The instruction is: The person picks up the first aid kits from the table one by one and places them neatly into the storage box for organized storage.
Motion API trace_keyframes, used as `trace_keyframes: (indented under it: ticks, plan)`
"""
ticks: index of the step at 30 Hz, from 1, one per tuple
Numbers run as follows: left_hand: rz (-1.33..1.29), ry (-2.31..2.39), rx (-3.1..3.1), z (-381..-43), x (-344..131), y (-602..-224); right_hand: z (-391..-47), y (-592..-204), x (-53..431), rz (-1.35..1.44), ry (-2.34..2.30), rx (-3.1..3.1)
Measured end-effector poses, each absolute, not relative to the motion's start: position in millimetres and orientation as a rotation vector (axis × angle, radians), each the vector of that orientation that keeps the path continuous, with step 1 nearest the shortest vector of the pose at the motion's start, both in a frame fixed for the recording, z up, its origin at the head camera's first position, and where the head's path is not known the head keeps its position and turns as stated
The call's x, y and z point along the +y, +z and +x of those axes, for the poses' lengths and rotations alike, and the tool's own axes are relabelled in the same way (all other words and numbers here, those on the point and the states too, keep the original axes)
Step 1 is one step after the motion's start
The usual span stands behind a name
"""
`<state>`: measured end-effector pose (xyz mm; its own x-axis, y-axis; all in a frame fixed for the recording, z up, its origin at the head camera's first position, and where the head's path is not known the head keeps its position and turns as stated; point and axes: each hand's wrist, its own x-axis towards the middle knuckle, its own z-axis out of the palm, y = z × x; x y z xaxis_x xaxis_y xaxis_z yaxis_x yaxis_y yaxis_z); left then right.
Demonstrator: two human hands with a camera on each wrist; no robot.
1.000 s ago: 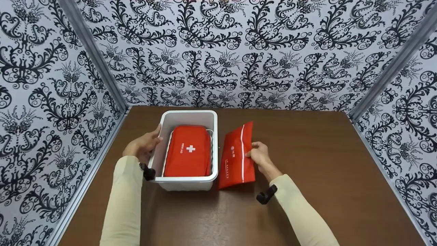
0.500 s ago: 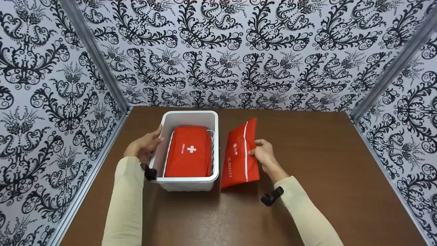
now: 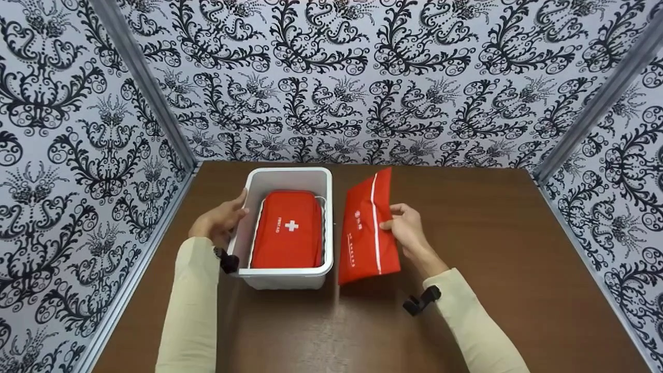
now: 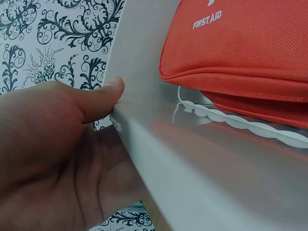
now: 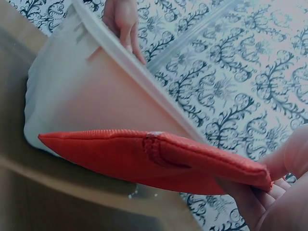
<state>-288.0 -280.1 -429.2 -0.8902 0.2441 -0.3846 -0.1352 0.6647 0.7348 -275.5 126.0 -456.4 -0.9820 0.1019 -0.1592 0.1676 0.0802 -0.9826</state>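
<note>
A white plastic bin (image 3: 290,272) stands on the table, left of centre. Inside it lies a red first aid bag (image 3: 285,246) with a white cross, and something with a wavy white edge (image 4: 240,122) shows beneath the bag. My left hand (image 3: 220,217) grips the bin's left wall, thumb on the rim and fingers outside. To the bin's right, my right hand (image 3: 409,230) pinches a flat red fabric pouch (image 3: 360,233) by its right edge. The pouch is tilted, its right edge raised; a white stripe and white print mark its face. Its lower left edge is close to the table.
The brown wooden table (image 3: 492,248) reaches back to a patterned wall (image 3: 331,88), with more patterned panels at left and right. Grey posts (image 3: 585,98) stand at the back corners.
My right hand has moved to the right and slightly away with the red pouch, widening its gap from the bin. The left hand, bin and first aid bag stay almost where they were.
</note>
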Motion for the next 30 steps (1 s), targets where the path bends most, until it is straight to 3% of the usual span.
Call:
trace_keyframes:
  ticks: [30]
  plan:
    - [0.032, 1.248, 2.33, -286.9, -276.9, -429.8, -266.2, -384.5, 108.3, 0.076, -2.223, 2.144]
